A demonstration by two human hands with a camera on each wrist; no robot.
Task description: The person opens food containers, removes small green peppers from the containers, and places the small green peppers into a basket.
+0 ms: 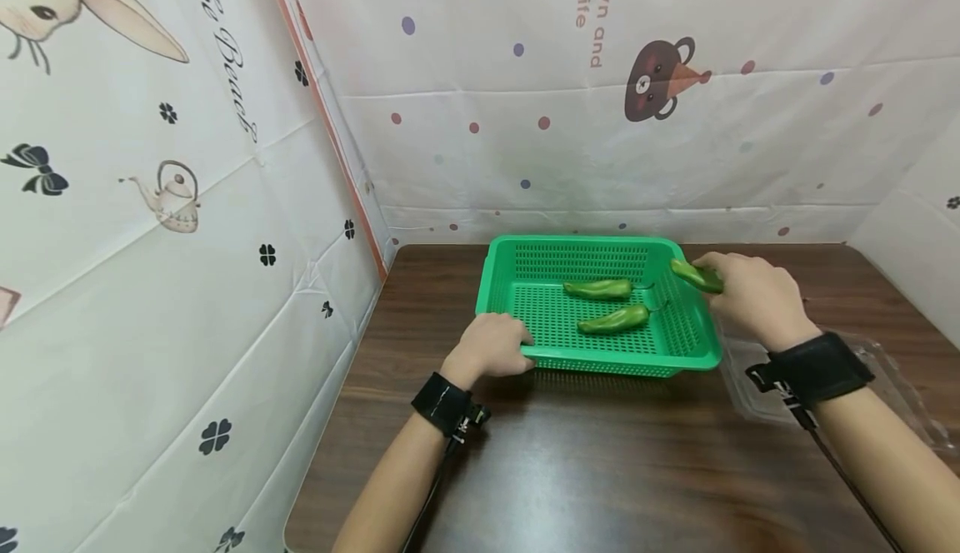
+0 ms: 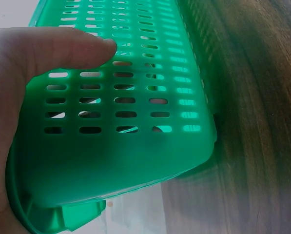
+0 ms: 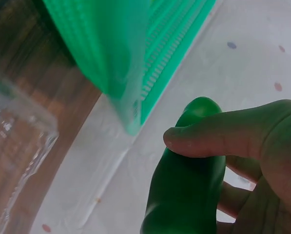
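Note:
A green slotted basket (image 1: 697, 345) stands on the dark wooden table (image 1: 600, 470), with two green peppers (image 1: 597, 288) (image 1: 615, 320) lying in it. My left hand (image 1: 491, 345) grips the basket's front left corner; in the left wrist view its fingers (image 2: 52, 48) curl over the basket's wall (image 2: 135, 126). My right hand (image 1: 750, 295) holds a third green pepper (image 1: 696, 275) above the basket's right rim. The right wrist view shows the thumb (image 3: 223, 136) pressed on that pepper (image 3: 189, 190), with the basket's edge (image 3: 130, 58) beside it.
A clear plastic tray (image 1: 757, 370) lies on the table right of the basket, partly under my right forearm; its edge (image 3: 18, 161) shows in the right wrist view. Patterned white sheets (image 1: 187, 245) wall the table at the left, back and right.

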